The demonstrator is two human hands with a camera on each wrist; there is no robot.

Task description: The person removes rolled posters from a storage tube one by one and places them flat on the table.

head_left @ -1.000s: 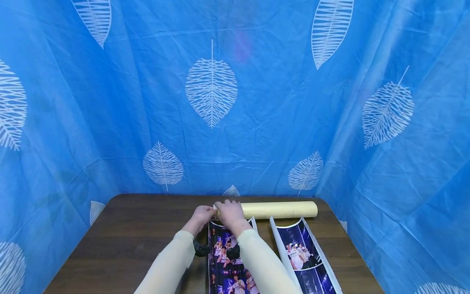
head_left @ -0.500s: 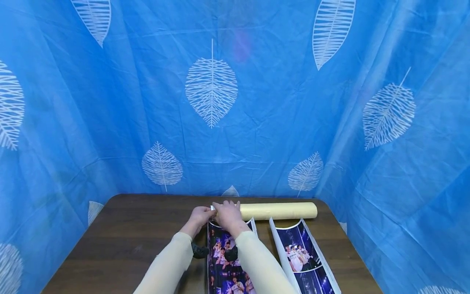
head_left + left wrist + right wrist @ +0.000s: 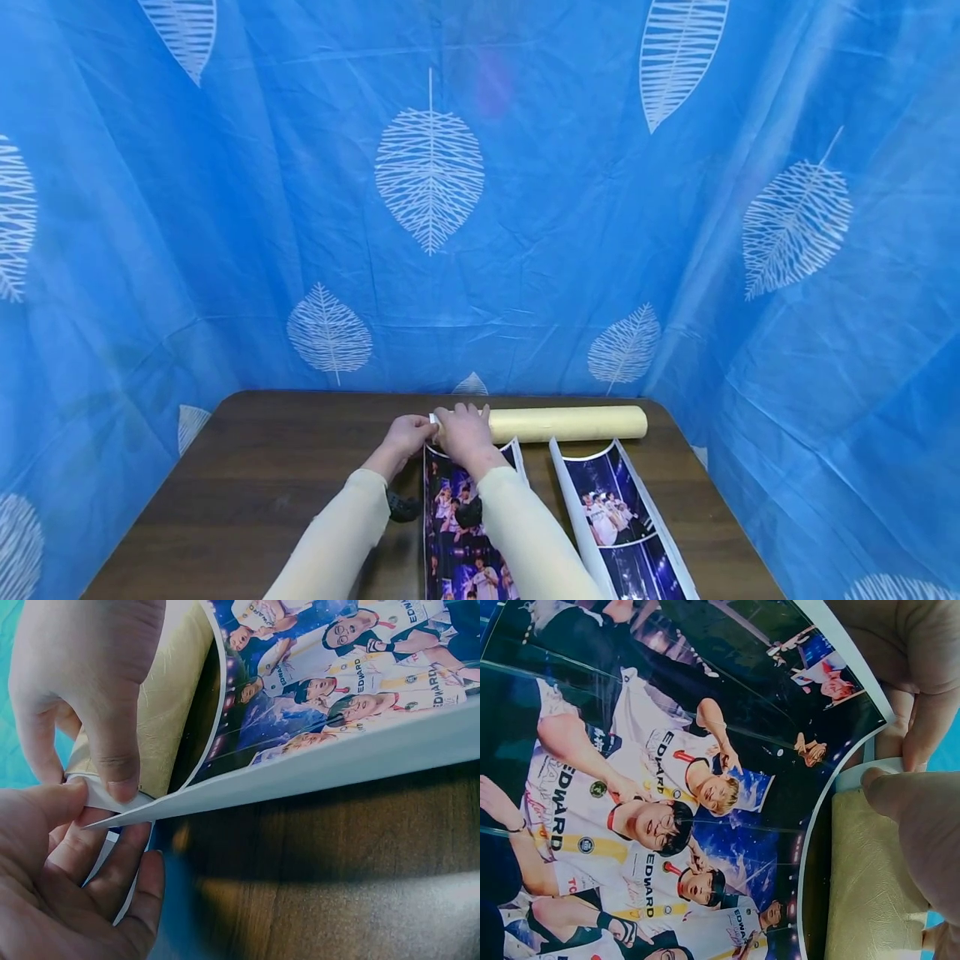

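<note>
Starting with the fingers: on our left hand (image 3: 52, 877) the thumb and curled fingers (image 3: 139, 877) are pinched down on the white corner of the poster (image 3: 345, 682), so basically closed with just the paper edge between them. You can see it best from the left wrist view, where the corner comes to a point right between thumb and index.

Our right hand (image 3: 465, 429) sits on top of the tube (image 3: 566, 423) at its left end. Its thumb (image 3: 112, 742) presses the same poster corner down against the tube, fingers bent over the roll rather than stretched out. So both hands have hold of that one corner, touching each other there. From the right wrist view the curved white border of the poster laps right up against the yellowish tube (image 3: 862, 885), with a fingertip (image 3: 919, 825) resting on the roll.

Where it all is: the poster runs from the tube back towards us down the middle of the tabletop (image 3: 247, 475), under our forearms. The tube lies crosswise along the far edge.

Counting up: two hands, one tube, two posters. The second poster (image 3: 618, 517) lies just to the right of the first, not touching it as far as we can tell, edges curling up. Both show people in white shirts on a dark blue background.

Around it all hangs a blue cloth (image 3: 525, 250) with white leaf prints.
</note>
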